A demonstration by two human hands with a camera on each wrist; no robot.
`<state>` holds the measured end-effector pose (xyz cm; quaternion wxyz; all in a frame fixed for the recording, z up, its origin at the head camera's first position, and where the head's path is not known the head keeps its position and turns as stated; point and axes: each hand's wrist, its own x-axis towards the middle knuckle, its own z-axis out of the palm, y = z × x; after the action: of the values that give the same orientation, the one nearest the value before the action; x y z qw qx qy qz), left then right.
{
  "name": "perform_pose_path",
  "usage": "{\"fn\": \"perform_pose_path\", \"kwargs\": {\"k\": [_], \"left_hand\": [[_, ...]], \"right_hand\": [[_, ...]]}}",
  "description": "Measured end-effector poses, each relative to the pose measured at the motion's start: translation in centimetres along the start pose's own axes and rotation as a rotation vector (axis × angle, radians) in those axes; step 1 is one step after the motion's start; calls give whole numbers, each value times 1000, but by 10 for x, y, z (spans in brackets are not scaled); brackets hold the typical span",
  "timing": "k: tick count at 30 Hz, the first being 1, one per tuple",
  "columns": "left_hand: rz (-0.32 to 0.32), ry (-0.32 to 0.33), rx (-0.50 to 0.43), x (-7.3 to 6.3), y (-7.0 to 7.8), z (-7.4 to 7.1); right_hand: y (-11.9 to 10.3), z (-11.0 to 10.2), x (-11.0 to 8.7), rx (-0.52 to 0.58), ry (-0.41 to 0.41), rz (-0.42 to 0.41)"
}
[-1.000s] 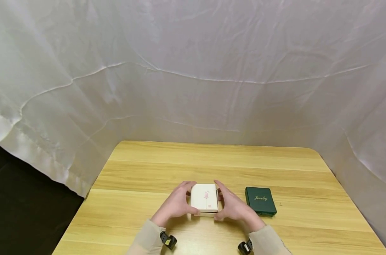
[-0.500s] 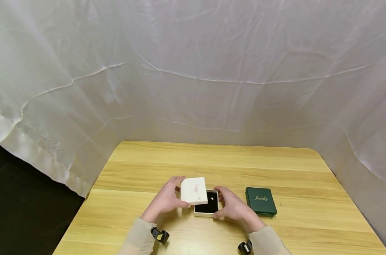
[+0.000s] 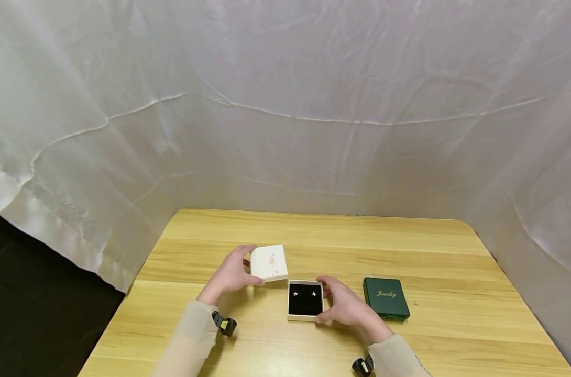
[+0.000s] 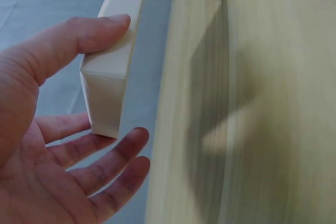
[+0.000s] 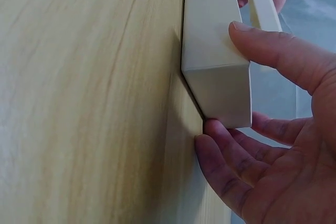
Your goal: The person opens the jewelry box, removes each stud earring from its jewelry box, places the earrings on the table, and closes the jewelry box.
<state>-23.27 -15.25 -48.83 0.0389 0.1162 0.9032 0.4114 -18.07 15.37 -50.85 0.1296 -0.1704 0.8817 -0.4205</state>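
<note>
My left hand (image 3: 231, 273) holds a white box lid (image 3: 268, 262) with a pink flower print, thumb on its near edge and fingers on its far side. The left wrist view shows the lid (image 4: 113, 61) raised off the wood. Below and right of it, the white box base (image 3: 305, 317) sits on the table, lined with a black pad (image 3: 305, 307). Two small star- or flower-shaped earrings (image 3: 314, 294) are set in the pad. With thumb and fingers on opposite sides, my right hand (image 3: 343, 303) grips the base (image 5: 215, 35) at its right end.
Right of my right hand lies a dark green box (image 3: 386, 297) marked "Jewelry" in gold. Everything rests on a light wooden table (image 3: 314, 235). A pale curtain (image 3: 285, 131) hangs behind and around it, and dark cloth (image 3: 35, 309) lies at the lower left.
The lid has come off the base and moved left and away with my left hand, uncovering the black pad and earrings. My right hand has stayed at the base.
</note>
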Motion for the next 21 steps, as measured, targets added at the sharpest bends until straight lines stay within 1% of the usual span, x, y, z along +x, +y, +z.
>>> {"fn": "perform_pose_path", "kwargs": {"k": [7,16,21], "left_hand": [[-17,-42,-12,17,-11,-3],[-26,-71,60,33,-23,4],[-39,-88,69,38,-26,8]], "right_hand": [[1,1,0,-3,0,3],[1,1,0,3,0,3],[2,1,0,6,-1,13]]}}
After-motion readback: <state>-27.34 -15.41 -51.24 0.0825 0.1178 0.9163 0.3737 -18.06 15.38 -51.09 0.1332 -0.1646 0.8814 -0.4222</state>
